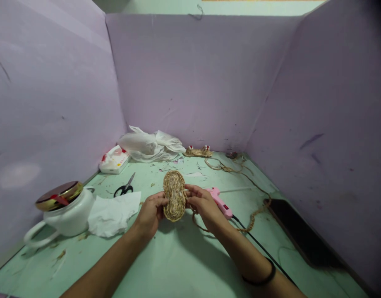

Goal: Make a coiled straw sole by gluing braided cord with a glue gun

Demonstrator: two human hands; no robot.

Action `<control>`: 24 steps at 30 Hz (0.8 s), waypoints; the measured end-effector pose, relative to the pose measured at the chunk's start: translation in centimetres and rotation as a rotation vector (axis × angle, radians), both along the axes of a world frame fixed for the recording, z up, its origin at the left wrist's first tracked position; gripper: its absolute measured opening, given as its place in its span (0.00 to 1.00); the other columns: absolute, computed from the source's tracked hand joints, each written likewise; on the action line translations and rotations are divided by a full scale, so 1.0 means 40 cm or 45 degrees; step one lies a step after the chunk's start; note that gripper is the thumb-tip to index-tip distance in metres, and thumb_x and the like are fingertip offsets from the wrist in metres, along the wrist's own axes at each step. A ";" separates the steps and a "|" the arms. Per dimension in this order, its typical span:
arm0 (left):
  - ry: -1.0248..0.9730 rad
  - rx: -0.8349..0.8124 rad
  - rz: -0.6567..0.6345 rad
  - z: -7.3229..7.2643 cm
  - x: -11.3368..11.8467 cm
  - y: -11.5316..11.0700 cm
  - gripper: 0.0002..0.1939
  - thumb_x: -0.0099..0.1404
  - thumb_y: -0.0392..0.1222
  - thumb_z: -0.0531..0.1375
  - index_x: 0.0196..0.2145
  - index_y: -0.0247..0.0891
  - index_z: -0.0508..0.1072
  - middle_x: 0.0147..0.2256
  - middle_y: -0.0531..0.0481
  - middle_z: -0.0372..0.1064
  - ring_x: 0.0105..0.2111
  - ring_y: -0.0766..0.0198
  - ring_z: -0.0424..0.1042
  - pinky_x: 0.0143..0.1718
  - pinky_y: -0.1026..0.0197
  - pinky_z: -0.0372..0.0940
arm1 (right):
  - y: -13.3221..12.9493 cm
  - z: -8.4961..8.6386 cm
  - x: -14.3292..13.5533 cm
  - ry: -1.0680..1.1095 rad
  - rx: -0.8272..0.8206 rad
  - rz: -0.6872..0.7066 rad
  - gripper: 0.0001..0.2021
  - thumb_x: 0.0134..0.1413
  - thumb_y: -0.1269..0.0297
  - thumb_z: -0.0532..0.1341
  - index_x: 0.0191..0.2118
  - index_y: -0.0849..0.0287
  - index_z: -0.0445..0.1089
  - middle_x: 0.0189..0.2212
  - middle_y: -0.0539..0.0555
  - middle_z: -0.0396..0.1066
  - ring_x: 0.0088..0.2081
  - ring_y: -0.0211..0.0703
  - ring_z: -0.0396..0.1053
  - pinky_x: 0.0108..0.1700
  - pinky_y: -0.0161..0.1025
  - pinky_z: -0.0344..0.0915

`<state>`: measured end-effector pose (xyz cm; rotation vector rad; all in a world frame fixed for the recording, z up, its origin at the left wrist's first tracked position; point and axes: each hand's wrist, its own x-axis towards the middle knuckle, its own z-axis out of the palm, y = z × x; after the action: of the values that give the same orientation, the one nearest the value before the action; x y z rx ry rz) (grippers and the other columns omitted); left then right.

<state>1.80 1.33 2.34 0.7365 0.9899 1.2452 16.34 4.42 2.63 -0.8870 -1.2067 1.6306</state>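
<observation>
A coiled straw-rope sole [174,195], shaped like a figure eight, is held upright above the table in front of me. My left hand [152,212] pinches its lower left edge between thumb and fingers. On the opposite edge, the fingers of my right hand [202,203] close round the sole's side. A length of braided straw rope [254,217] runs from near my right hand across the table to the right. Just behind that hand lies a pink glue gun [221,203], partly hidden by it, with a black cord trailing toward me.
To the left stand a white pot [69,213] with a gold lid [60,194], crumpled white paper [112,215] and black-handled scissors [125,187]. Farther back are a white box [114,160], a plastic bag [153,145] and a straw piece [198,152] with red-and-white decorations. A dark tray-like object [302,231] lies right.
</observation>
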 end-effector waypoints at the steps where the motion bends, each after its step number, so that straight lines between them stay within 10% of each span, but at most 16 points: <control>1: -0.010 -0.009 0.011 -0.001 -0.001 0.001 0.15 0.43 0.35 0.61 0.32 0.29 0.75 0.27 0.44 0.75 0.28 0.57 0.72 0.27 0.61 0.61 | 0.001 0.000 0.002 0.022 -0.021 -0.005 0.23 0.31 0.73 0.55 0.41 0.60 0.69 0.28 0.51 0.74 0.29 0.41 0.70 0.36 0.39 0.66; 24: -0.221 -0.067 -0.091 -0.008 -0.005 0.001 0.10 0.48 0.34 0.61 0.31 0.31 0.75 0.31 0.42 0.75 0.36 0.54 0.72 0.36 0.57 0.66 | -0.004 0.016 0.009 0.137 -0.170 -0.117 0.10 0.31 0.69 0.66 0.28 0.62 0.73 0.23 0.50 0.72 0.25 0.35 0.66 0.29 0.34 0.60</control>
<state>1.59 1.38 2.03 0.6072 0.8436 1.1952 16.69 4.25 3.25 -0.9123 -0.9789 1.6769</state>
